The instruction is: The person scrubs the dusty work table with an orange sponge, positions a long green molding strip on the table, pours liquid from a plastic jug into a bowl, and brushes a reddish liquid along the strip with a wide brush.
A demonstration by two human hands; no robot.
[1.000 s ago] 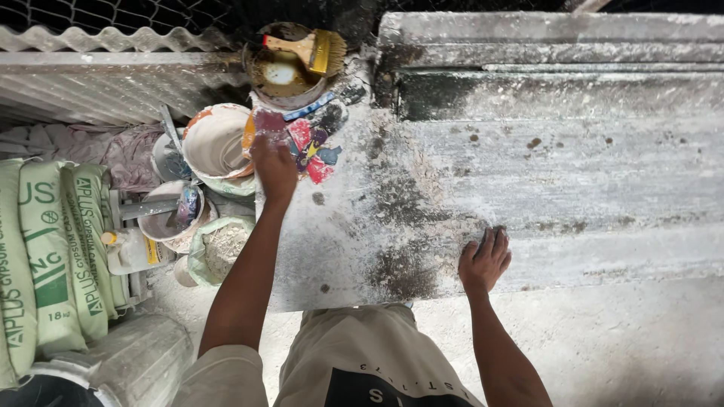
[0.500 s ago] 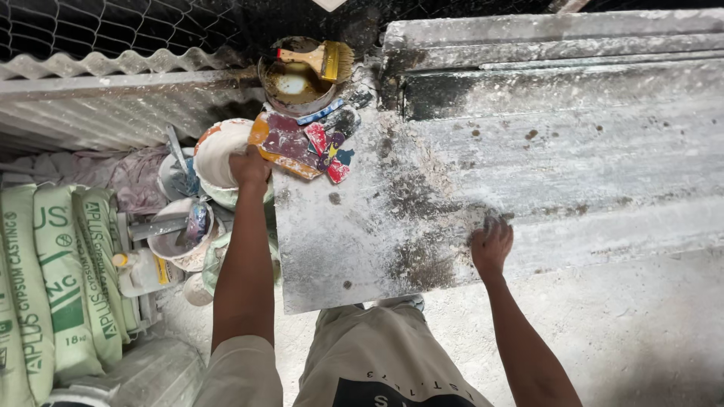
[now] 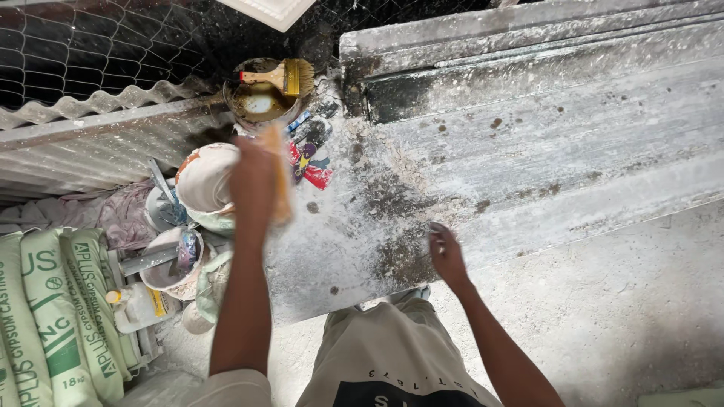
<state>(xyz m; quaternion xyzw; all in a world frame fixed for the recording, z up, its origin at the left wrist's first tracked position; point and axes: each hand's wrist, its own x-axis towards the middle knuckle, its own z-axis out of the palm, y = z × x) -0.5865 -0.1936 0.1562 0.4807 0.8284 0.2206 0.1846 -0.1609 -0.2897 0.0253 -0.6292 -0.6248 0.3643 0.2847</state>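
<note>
Left hand: extended over the left edge of the tabletop, motion-blurred. It appears closed around a flat orange-brown object, possibly a scraper or board; identity cannot be confirmed. The object's long axis runs roughly 12 to 6 o'clock, and it protrudes on the hand's 3 o'clock side, in contact with the hand.

Right hand: resting on the near edge of the tabletop, fingers curled down against the dusty surface. Nothing held is visible; whether it pinches anything small cannot be told. It lies well apart from the orange-brown object, at about 4 o'clock from it. The left hand is the nearer by far.

Surroundings, outward from the left hand:
- At 9 o'clock, just beside it: a white bowl-shaped container, plaster-crusted.
- At 3 o'clock, near: a crumpled colourful wrapper, red and blue, lying on the tabletop.
- At 12 o'clock: a round tin of dark liquid, with a paintbrush laid across its rim, bristles pointing to 3 o'clock.
- At 7 o'clock, lower down: a second bowl and green-and-white sacks stacked side by side.
</note>
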